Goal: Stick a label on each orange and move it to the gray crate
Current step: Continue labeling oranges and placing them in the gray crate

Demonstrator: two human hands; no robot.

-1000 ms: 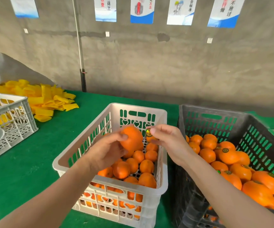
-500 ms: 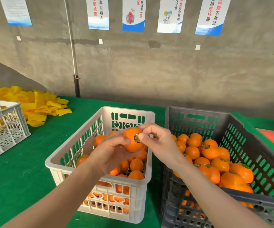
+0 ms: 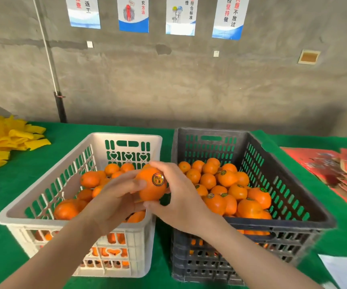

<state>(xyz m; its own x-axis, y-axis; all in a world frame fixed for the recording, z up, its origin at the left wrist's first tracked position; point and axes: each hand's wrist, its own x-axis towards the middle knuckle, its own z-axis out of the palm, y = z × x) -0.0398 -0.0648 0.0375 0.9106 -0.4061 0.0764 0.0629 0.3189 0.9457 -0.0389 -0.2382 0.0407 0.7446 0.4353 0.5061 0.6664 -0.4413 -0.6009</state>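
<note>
While it is held at the centre of the frame, over the right rim of the white crate [image 3: 124, 134], the orange [image 3: 147, 191] is gripped by the left hand [image 3: 114, 203], fingers curled round its left side, and by the right hand [image 3: 183, 197], fingers arched over its top, thumb beneath. A round label [image 3: 157, 179] is stuck on its face. The gray crate [image 3: 210, 148] at right is filled with labelled oranges [image 3: 230, 190].

In grip: orange [image 3: 147, 191], vivid orange; label [image 3: 157, 179], black with gold rim. Left of grip: white crate [image 3: 126, 136], heart cut-outs. Right: gray crate [image 3: 210, 132], slotted. Beneath: green cloth [image 3: 12, 184].
</note>
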